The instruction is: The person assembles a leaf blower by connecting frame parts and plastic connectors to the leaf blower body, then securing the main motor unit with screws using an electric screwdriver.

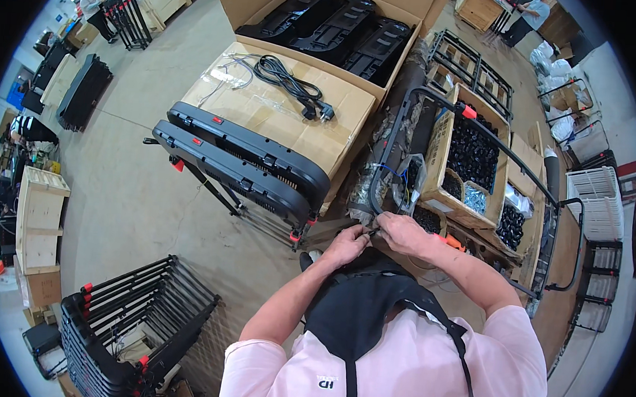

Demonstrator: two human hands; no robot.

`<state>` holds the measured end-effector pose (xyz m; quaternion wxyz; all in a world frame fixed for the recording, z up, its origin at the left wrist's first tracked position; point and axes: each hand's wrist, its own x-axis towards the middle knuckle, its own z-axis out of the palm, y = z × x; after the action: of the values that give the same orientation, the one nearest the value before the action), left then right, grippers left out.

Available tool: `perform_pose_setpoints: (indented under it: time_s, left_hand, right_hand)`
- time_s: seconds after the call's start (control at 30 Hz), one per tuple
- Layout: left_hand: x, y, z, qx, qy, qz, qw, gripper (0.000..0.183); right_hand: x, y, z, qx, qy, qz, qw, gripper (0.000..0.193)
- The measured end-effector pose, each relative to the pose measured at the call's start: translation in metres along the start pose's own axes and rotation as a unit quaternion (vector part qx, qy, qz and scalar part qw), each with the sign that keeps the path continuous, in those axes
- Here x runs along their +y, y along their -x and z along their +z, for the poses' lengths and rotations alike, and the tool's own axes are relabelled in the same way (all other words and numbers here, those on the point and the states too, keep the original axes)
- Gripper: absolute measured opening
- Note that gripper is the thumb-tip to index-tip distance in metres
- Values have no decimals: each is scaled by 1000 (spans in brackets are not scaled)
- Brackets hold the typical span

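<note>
Close together in front of my body, my left hand (350, 245) and my right hand (404, 235) meet at the lower end of a black bent tube frame (412, 103). The fingers of my left hand are closed in a pinch around something small and dark, too small to name. My right hand is also closed, its fingertips beside the tube's end; what they grip is hidden. A thin blue wire (393, 169) comes off the tube just above my hands. The frame carries a red piece (468, 112) and stretches away to the right.
A carton (286, 118) with a coiled black power cable (285, 78) lies ahead, beside two black slotted panels (240, 166). Behind stands an open box of black covers (362, 39). To the right is a wooden crate (468, 217) of small black parts. Stacked black frames (109, 331) stand at lower left.
</note>
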<state>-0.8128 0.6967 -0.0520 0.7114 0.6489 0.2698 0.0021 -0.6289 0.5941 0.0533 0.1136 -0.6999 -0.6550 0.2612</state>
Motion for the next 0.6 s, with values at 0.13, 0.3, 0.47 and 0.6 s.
perform_pose_setpoints:
  time_s: [0.13,0.3,0.47,0.6]
  left_hand:
    - [11,1,-1,-17,42,-43,998,23]
    - [13,-2,-6,-31,19,-62,997,24]
    - [13,-4,-6,-34,24,-80,996,26]
    - [9,-1,-3,3,48,-42,998,23]
  right_hand:
    - [0,0,-5,29,-19,-88,996,17]
    - [0,-4,-6,33,-33,-103,994,17]
    - [-1,-5,-5,24,-21,-81,996,16]
    - [-1,-7,-5,15,-11,-69,997,13]
